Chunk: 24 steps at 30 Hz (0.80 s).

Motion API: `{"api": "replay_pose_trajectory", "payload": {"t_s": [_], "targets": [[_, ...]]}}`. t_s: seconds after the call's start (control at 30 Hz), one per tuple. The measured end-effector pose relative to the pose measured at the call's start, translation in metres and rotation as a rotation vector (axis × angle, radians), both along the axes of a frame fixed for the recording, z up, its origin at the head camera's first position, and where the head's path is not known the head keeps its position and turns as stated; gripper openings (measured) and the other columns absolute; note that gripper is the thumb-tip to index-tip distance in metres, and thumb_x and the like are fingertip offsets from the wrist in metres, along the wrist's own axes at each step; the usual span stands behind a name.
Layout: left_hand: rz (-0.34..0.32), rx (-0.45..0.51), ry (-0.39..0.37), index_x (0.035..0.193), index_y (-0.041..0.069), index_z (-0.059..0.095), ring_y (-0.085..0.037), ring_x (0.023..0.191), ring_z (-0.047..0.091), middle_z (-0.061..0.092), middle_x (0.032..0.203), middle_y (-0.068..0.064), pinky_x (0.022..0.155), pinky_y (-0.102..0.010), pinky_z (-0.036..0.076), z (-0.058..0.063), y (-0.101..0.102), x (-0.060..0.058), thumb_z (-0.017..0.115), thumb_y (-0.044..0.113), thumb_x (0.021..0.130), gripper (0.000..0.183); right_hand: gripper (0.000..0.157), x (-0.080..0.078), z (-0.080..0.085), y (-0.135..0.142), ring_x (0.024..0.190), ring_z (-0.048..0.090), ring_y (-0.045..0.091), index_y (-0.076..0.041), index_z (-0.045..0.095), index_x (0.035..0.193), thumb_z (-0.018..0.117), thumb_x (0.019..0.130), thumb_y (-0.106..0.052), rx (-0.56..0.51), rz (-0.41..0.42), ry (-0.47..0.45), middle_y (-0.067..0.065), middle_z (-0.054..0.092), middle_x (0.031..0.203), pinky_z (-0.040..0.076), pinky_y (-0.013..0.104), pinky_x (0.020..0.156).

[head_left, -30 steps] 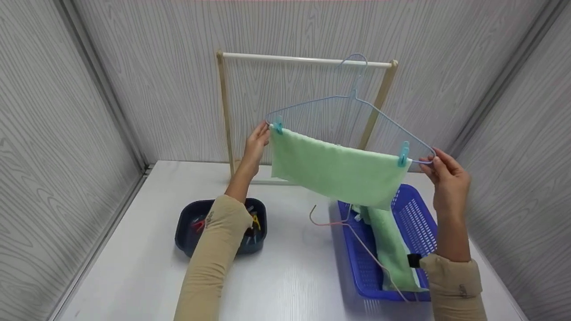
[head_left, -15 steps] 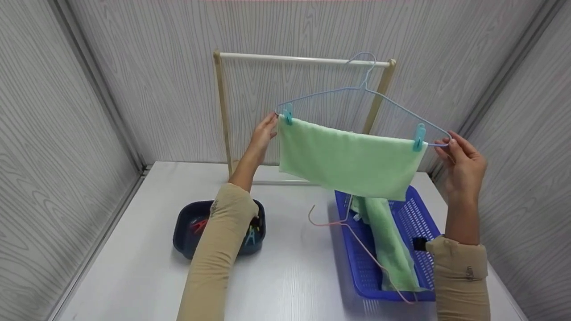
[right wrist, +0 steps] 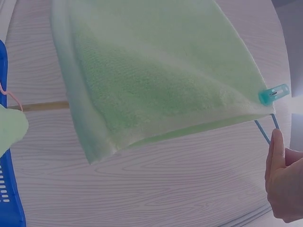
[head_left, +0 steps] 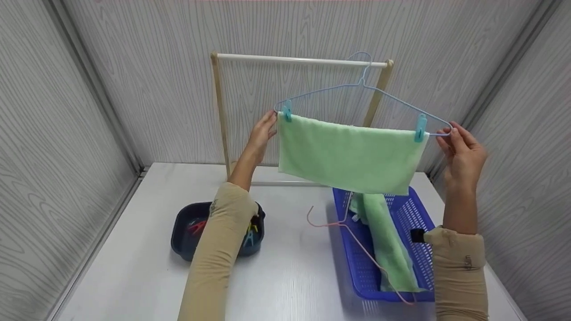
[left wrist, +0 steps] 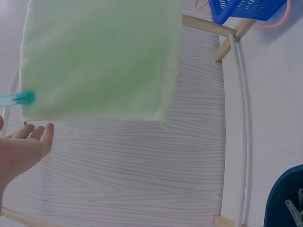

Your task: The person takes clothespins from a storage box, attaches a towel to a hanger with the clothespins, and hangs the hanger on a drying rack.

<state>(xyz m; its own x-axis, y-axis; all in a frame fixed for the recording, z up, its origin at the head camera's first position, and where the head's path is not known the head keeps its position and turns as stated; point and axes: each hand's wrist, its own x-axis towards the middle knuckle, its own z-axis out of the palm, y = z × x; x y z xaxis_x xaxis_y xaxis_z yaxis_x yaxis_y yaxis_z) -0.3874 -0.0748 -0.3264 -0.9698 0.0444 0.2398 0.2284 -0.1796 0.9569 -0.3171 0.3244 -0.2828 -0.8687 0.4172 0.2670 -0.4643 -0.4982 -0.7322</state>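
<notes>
Blue hanger (head_left: 362,83) with green cloth (head_left: 350,154) held on by two turquoise clips (head_left: 420,129), upper right of the head view; left hand (head_left: 262,135) pinches its left corner, right hand (head_left: 466,156) its right; blue basket (head_left: 370,293) lower right, dark tub (head_left: 180,236) lower left

**Small booth-like indoor space with laundry things**

A snug indoor bay, more like a staged work booth than a lived-in room. A back wall (head_left: 285,26), a left wall (head_left: 53,178) and a right wall (head_left: 513,178), all patterned in pale grey wood grain, close in on a plain white desk (head_left: 294,272). Darker grey strips (head_left: 93,84) run along the corners. On the desk stand a miniature clothes rack (head_left: 290,59), a dark tub (head_left: 180,240) with coloured pegs (head_left: 196,227), and a blue perforated basket (head_left: 352,267); a light green cloth (head_left: 350,154) is pegged to a blue hanger (head_left: 363,79). Whether the booth belongs to a lab or studio cannot be told.
</notes>
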Motion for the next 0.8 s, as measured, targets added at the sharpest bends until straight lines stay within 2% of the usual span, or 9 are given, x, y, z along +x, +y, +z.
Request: {"api": "replay_pose_trajectory", "payload": {"t_s": [0.17, 0.33, 0.6, 0.8], "targets": [[0.011, 0.037, -0.011, 0.144, 0.003, 0.025, -0.016, 0.132, 0.025, 0.026, 0.147, -0.007, 0.102, -0.028, 0.028, -0.004, -0.001, -0.002, 0.037, 0.024, 0.101, 0.050, 0.032, 0.000, -0.007, -0.003, 0.091, 0.062, 0.027, 0.009, 0.063, 0.109, 0.068, 0.079, -0.003, 0.029, 0.001, 0.011, 0.020, 0.059, 0.097, 0.048, 0.029, 0.080], [0.008, 0.097, -0.040, 0.144, 0.001, 0.024, -0.019, 0.131, 0.028, 0.028, 0.146, -0.011, 0.102, -0.028, 0.029, -0.013, -0.003, -0.002, 0.036, 0.021, 0.101, 0.049, 0.032, 0.000, -0.020, -0.004, 0.089, 0.062, 0.026, 0.010, 0.061, 0.110, 0.067, 0.082, -0.004, 0.104, 0.004, -0.009, 0.019, 0.060, 0.095, 0.049, 0.029, 0.078], [-0.015, 0.284, -0.085, 0.142, -0.004, 0.022, -0.022, 0.132, 0.027, 0.026, 0.146, -0.016, 0.104, -0.030, 0.026, -0.026, -0.004, -0.007, 0.036, 0.013, 0.101, 0.047, 0.038, -0.006, -0.041, -0.002, 0.084, 0.064, 0.023, 0.013, 0.051, 0.120, 0.062, 0.085, 0.001, 0.211, 0.092, -0.089, 0.017, 0.063, 0.090, 0.050, 0.028, 0.076], [0.006, 0.296, -0.102, 0.141, -0.003, 0.025, -0.021, 0.131, 0.029, 0.031, 0.144, -0.014, 0.102, -0.031, 0.029, -0.029, -0.003, -0.009, 0.037, 0.015, 0.101, 0.046, 0.044, -0.009, -0.044, -0.001, 0.083, 0.065, 0.022, 0.011, 0.048, 0.125, 0.062, 0.085, 0.002, 0.245, 0.151, -0.117, 0.015, 0.063, 0.090, 0.050, 0.027, 0.076]]}}
